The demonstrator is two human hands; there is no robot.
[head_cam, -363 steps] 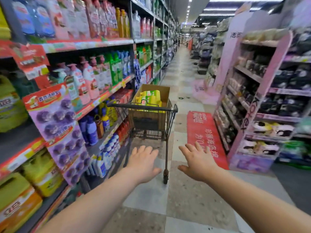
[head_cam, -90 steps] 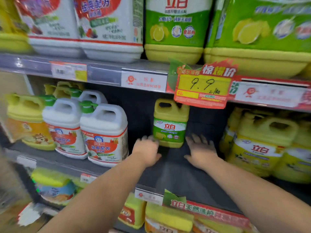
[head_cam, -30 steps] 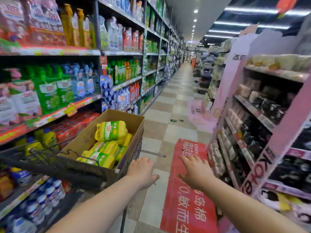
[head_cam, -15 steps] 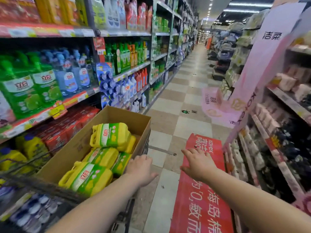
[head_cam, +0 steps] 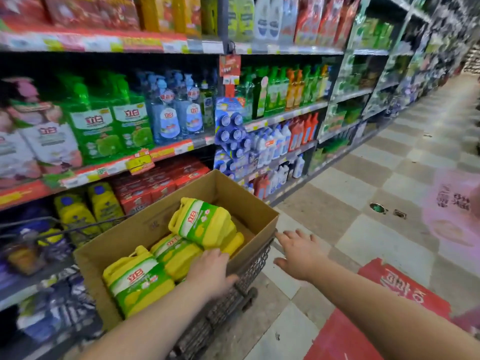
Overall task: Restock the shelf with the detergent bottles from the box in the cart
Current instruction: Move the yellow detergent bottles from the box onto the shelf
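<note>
Extending over box, left hand relaxed, empty, near detergent bottles; right hand spread, empty, beside cart.

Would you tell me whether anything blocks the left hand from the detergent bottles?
Nothing visible does: the box is open-topped, the left hand reaches over its near wall, and the detergent bottles lie uncovered right beside it.

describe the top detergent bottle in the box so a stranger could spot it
Beside the shelves, a wire cart carries an open cardboard box. Yellow detergent bottles with green labels lie inside; the top bottle rests across the others toward the far end, the only one raised above its neighbours.
</note>
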